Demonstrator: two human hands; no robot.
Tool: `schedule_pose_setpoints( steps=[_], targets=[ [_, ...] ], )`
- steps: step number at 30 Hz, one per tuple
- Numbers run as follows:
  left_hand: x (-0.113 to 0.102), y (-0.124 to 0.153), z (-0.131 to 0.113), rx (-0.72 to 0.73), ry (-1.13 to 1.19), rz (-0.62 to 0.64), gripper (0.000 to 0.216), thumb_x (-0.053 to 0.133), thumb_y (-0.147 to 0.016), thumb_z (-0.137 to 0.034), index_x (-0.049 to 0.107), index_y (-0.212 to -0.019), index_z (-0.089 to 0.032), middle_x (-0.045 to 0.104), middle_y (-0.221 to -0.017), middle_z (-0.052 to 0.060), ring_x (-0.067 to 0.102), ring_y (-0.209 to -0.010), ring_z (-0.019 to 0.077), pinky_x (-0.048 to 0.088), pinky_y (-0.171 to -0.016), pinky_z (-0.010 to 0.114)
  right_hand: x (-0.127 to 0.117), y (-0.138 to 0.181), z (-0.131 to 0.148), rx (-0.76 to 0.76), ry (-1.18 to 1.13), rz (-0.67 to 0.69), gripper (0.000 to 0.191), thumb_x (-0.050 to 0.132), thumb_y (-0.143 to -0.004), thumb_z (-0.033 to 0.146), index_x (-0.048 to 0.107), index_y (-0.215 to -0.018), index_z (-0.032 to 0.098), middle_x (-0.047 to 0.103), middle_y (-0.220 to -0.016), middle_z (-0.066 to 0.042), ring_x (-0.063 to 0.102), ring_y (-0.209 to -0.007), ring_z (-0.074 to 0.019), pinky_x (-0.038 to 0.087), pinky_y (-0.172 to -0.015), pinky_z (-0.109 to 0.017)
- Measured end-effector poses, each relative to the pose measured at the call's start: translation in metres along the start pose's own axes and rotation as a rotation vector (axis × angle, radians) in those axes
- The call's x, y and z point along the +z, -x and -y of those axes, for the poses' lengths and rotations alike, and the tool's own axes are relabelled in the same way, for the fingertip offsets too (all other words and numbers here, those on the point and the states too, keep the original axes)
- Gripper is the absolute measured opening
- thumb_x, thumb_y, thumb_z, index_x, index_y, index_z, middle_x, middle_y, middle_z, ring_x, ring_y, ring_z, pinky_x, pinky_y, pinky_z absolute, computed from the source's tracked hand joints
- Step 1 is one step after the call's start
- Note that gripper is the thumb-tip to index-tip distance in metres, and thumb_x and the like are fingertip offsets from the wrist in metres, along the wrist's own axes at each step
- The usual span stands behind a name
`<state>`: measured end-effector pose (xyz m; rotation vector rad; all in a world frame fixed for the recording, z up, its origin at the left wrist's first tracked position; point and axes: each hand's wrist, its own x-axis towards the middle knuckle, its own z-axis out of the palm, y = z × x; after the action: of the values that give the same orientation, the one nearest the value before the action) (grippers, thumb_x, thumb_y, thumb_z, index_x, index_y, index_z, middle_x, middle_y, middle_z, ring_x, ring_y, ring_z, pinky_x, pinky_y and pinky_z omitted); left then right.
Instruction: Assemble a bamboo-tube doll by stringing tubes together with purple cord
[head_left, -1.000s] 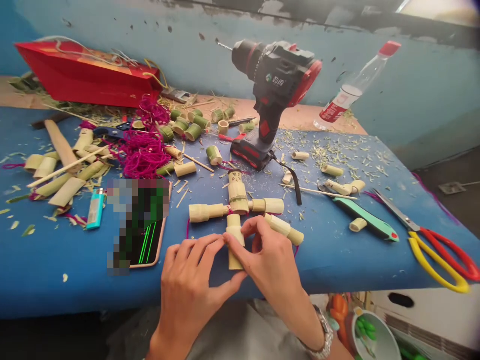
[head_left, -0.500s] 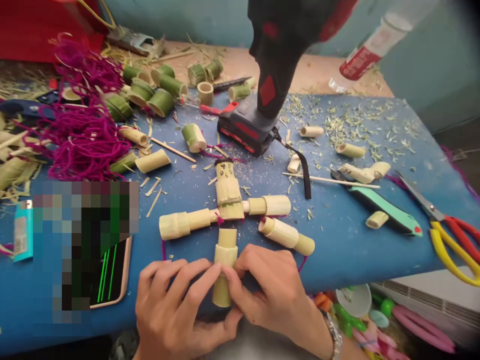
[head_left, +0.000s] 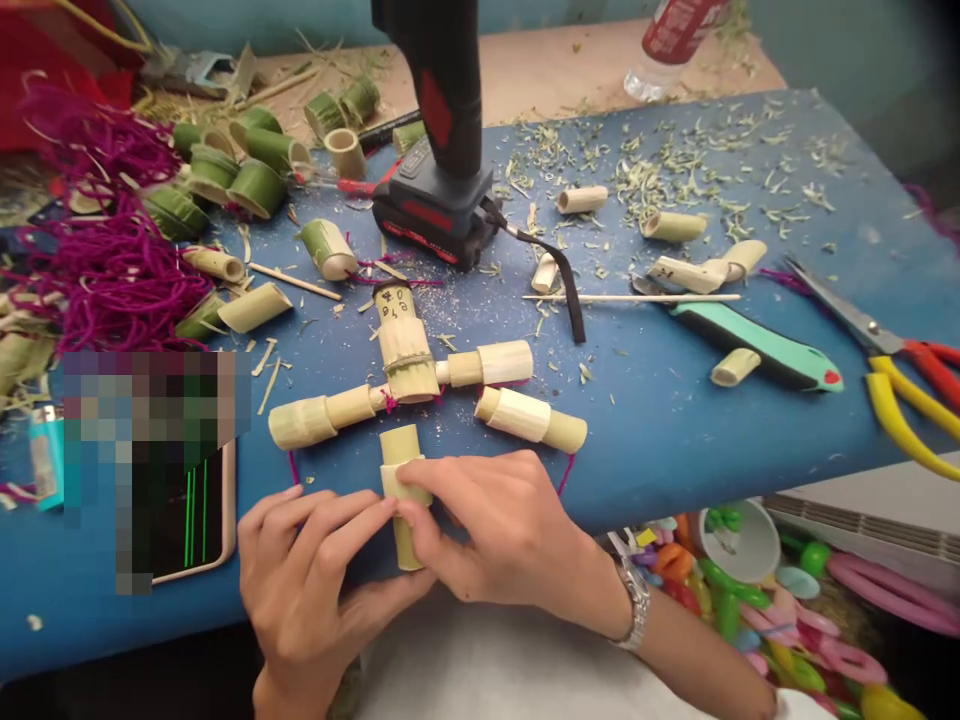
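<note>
A jointed bamboo tube (head_left: 400, 447), made of a wider sleeve around narrower ends, lies at the front of the blue table. My right hand (head_left: 502, 535) pinches its sleeve between thumb and forefinger. From the left, my left hand (head_left: 319, 575) steadies it, with fingertips against the sleeve and the thumb by the lower end. Just above lies a bamboo figure: a torso (head_left: 406, 355) with a face drawn on its head (head_left: 394, 302), plus a left arm piece (head_left: 322, 418) and a right arm piece (head_left: 502, 362). Another jointed bamboo tube (head_left: 529, 416) with purple string rests to the right.
A cordless drill (head_left: 439, 200) stands behind the figure. Purple string (head_left: 127, 280), cut green bamboo (head_left: 257, 188) and a phone (head_left: 217, 510) are at left. A teal cutter (head_left: 757, 345), a thin stick (head_left: 630, 298) and scissors (head_left: 885, 345) lie right, near shavings (head_left: 645, 160).
The view has shifted, so things on the table appear farther left and higher. My right forefinger now lies over the top of the tube's sleeve; both hands stay at the tube.
</note>
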<state>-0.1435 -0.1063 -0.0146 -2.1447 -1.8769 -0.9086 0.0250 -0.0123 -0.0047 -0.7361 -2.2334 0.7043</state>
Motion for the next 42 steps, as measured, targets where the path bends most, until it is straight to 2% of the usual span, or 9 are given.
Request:
schedule_pose_setpoints(
  steps=[8, 12, 16, 23, 27, 33, 38, 40, 42],
  targets=[
    [-0.011, -0.003, -0.002, 0.125, -0.068, 0.059, 0.023, 0.08, -0.087, -0.029, 0.068, -0.105, -0.019, 0.077, -0.088, 0.01, 0.066, -0.084, 0.0285, 0.05, -0.094, 0.054, 0.004, 0.003, -0.004, -0.015, 0.059, -0.021, 0.023, 0.045, -0.103, 0.023, 0.062, -0.087, 0.02, 0.067, -0.066, 0.005, 0.065, -0.059, -0.0107, 0.031, -0.047, -0.029],
    [-0.02, -0.01, 0.004, 0.141, -0.088, 0.024, 0.022, 0.058, -0.098, -0.032, 0.071, -0.109, -0.018, 0.076, -0.089, 0.012, 0.066, -0.086, 0.0297, 0.049, -0.092, 0.054, 0.002, 0.005, -0.004, -0.022, -0.019, -0.064, 0.018, 0.048, -0.105, 0.021, 0.064, -0.098, 0.017, 0.071, -0.073, 0.003, 0.068, -0.061, -0.0102, 0.035, -0.049, -0.028],
    [-0.023, -0.024, 0.011, 0.052, -0.173, -0.077, 0.019, 0.07, -0.089, -0.012, 0.07, -0.105, -0.022, 0.078, -0.091, 0.005, 0.066, -0.088, 0.0242, 0.051, -0.092, 0.045, 0.0, 0.005, -0.002, -0.03, -0.059, -0.078, 0.014, 0.052, -0.105, 0.018, 0.063, -0.113, 0.016, 0.071, -0.073, 0.004, 0.06, -0.051, -0.007, 0.037, -0.05, -0.024],
    [-0.009, -0.054, 0.009, -0.082, -0.113, -0.1, 0.014, 0.073, -0.093, -0.017, 0.073, -0.105, -0.023, 0.079, -0.101, 0.002, 0.063, -0.098, 0.0234, 0.049, -0.094, 0.042, 0.002, 0.006, 0.002, -0.013, 0.022, -0.045, 0.019, 0.055, -0.1, 0.009, 0.063, -0.115, 0.018, 0.069, -0.07, 0.004, 0.054, -0.046, -0.007, 0.045, -0.055, -0.021],
    [0.001, -0.064, 0.007, -0.061, -0.084, -0.057, 0.02, 0.07, -0.096, -0.018, 0.075, -0.114, -0.022, 0.079, -0.107, 0.002, 0.061, -0.101, 0.0257, 0.046, -0.092, 0.043, 0.005, 0.006, 0.003, 0.005, 0.076, -0.079, 0.023, 0.056, -0.097, 0.007, 0.062, -0.116, 0.02, 0.071, -0.074, 0.003, 0.059, -0.05, -0.0085, 0.046, -0.053, -0.022],
    [0.011, -0.065, 0.009, -0.055, -0.065, -0.05, 0.018, 0.069, -0.095, -0.011, 0.076, -0.107, -0.022, 0.08, -0.106, -0.002, 0.061, -0.095, 0.0253, 0.041, -0.095, 0.045, 0.006, 0.009, 0.007, 0.05, 0.105, -0.178, 0.034, 0.056, -0.092, 0.003, 0.063, -0.118, 0.024, 0.073, -0.08, 0.001, 0.064, -0.057, -0.0134, 0.048, -0.052, -0.027],
    [0.011, -0.066, 0.009, -0.102, -0.067, -0.075, 0.01, 0.07, -0.095, -0.016, 0.076, -0.096, -0.024, 0.081, -0.104, -0.004, 0.064, -0.095, 0.0246, 0.041, -0.1, 0.046, -0.003, 0.004, 0.008, -0.034, 0.193, -0.275, 0.041, 0.062, -0.086, -0.002, 0.067, -0.122, 0.016, 0.07, -0.088, -0.006, 0.064, -0.075, -0.0181, 0.055, -0.068, -0.033],
    [0.011, -0.066, 0.009, -0.11, -0.073, -0.08, 0.008, 0.071, -0.095, -0.017, 0.075, -0.094, -0.024, 0.082, -0.105, -0.003, 0.064, -0.096, 0.025, 0.042, -0.099, 0.047, -0.008, -0.005, 0.005, -0.049, 0.312, -0.25, 0.039, 0.063, -0.088, -0.001, 0.068, -0.122, 0.017, 0.074, -0.1, -0.008, 0.068, -0.091, -0.0221, 0.059, -0.088, -0.04],
    [0.012, -0.067, 0.009, -0.119, -0.077, -0.08, 0.007, 0.071, -0.095, -0.017, 0.075, -0.096, -0.023, 0.082, -0.105, -0.002, 0.065, -0.096, 0.0257, 0.043, -0.097, 0.047, -0.01, -0.015, 0.001, -0.043, 0.401, -0.19, 0.037, 0.061, -0.093, 0.002, 0.067, -0.125, 0.018, 0.075, -0.117, -0.01, 0.068, -0.11, -0.0258, 0.05, -0.111, -0.051]
  ],
)
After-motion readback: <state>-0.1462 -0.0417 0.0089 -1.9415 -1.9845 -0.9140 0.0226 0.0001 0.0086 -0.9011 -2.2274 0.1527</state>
